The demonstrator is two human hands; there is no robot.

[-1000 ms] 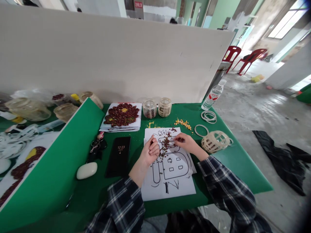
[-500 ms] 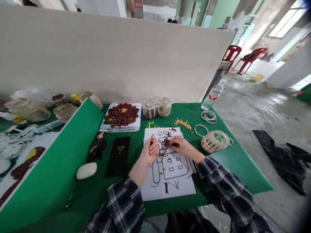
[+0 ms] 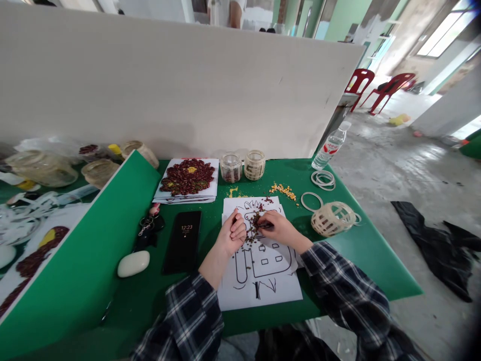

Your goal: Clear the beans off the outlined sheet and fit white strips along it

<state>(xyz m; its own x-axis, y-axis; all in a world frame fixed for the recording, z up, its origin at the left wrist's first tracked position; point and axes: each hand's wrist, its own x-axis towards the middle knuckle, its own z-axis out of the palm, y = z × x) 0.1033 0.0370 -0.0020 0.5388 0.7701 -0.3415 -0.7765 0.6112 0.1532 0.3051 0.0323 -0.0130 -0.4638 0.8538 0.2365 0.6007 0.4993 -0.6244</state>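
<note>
A white sheet with a black line drawing point(image 3: 263, 281) lies on the green table point(image 3: 368, 260) before me. Small dark beans point(image 3: 254, 224) are scattered over the drawing's upper part. My left hand point(image 3: 231, 234) rests curled on the sheet's left side, fingers folded, touching the paper beside the beans. My right hand point(image 3: 277, 228) sits on the sheet with fingertips pinched at the bean pile; what they hold is too small to make out.
A black phone point(image 3: 183, 240), keys point(image 3: 148, 228) and a white oval object point(image 3: 134, 263) lie left of the sheet. Behind are a finished bean picture point(image 3: 188, 178), two glass jars point(image 3: 242, 166), yellow kernels point(image 3: 282, 190), white rings point(image 3: 322, 179), a woven basket point(image 3: 332, 218) and a water bottle point(image 3: 330, 146).
My right hand has slid left along the sheet toward the bean pile. The left hand has stayed in place.
</note>
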